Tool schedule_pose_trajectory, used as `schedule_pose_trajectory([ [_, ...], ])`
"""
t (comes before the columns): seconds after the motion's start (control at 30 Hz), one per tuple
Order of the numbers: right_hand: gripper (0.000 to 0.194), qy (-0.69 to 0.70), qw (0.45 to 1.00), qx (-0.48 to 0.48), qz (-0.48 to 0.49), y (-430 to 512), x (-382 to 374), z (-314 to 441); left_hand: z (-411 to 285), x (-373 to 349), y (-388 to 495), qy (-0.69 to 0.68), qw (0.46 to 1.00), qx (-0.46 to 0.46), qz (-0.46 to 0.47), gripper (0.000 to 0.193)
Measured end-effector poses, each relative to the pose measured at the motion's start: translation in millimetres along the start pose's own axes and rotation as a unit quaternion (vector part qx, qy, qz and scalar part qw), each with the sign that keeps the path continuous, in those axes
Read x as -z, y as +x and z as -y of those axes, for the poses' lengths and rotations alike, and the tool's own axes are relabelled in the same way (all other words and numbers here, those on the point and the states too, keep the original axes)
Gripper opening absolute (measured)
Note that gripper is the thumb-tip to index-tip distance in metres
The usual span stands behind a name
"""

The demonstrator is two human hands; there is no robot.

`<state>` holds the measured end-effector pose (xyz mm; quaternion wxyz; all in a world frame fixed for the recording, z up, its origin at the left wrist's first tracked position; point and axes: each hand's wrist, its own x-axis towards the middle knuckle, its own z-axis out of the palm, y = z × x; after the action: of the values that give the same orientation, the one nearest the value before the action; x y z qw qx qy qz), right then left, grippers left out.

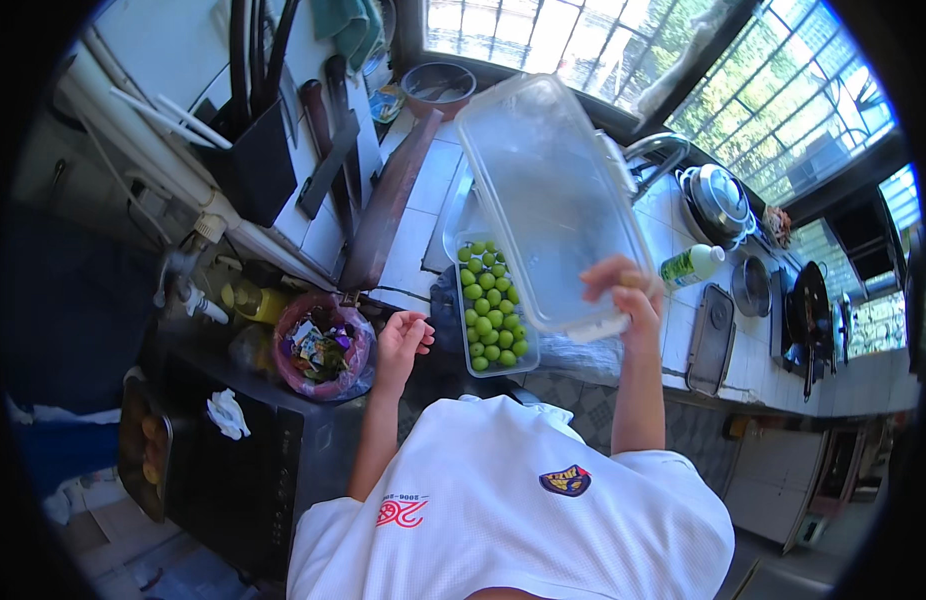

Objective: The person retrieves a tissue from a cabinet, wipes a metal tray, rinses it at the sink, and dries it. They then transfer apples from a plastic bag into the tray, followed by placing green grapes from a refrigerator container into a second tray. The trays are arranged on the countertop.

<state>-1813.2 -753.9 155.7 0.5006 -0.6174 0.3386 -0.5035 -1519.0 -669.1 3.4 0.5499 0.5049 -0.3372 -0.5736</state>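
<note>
A translucent plastic lid [553,202] with side clips is held up and tilted over the counter, my right hand [628,296] gripping its near right corner. Below and left of the lid stands a clear rectangular plastic container [500,373] full of round green fruits [493,307]. The lid is apart from most of the container and hides its far right part. My left hand [404,343] hovers left of the container with its fingers curled in, and nothing shows in it. Behind the container lies part of a metal sink rim [457,202].
A pink-lined waste bin [324,345] is at the left, beside a black appliance [215,465] with a crumpled tissue [228,414]. Knives [332,142] hang on the left wall. A faucet [658,146], a green-labelled bottle [692,266], a dark tray [710,337] and a wok [810,300] stand right.
</note>
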Motion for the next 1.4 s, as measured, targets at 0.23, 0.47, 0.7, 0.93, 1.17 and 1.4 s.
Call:
schedule_pose_trajectory([
  [0.23, 0.009, -0.010, 0.937, 0.205, 0.284, 22, -26, 8, -80, -19, -79, -0.114, 0.982, -0.137, 0.057, 0.066],
  [0.47, 0.016, -0.234, 0.604, 0.544, 0.533, 33, -124, -17, -70, -47, -168, -0.198, 0.943, -0.193, -0.183, 0.109],
  [0.7, 0.018, -0.151, 0.499, 0.668, 0.531, -14, -205, -55, -11, -54, -222, -0.379, 0.754, -0.213, -0.492, 0.051],
  [0.93, 0.038, -0.167, 0.653, 0.483, 0.559, -66, -261, -57, 26, 53, -287, -0.415, 0.666, -0.307, -0.538, 0.058],
  [1.17, 0.016, -0.345, 0.791, 0.183, 0.471, -86, -260, -107, 33, 249, -321, -0.468, 0.621, -0.274, -0.567, 0.044],
  [1.4, 0.010, -0.424, 0.850, -0.011, 0.312, -114, -213, -134, 43, 317, -334, -0.448, 0.730, -0.107, -0.504, 0.044],
])
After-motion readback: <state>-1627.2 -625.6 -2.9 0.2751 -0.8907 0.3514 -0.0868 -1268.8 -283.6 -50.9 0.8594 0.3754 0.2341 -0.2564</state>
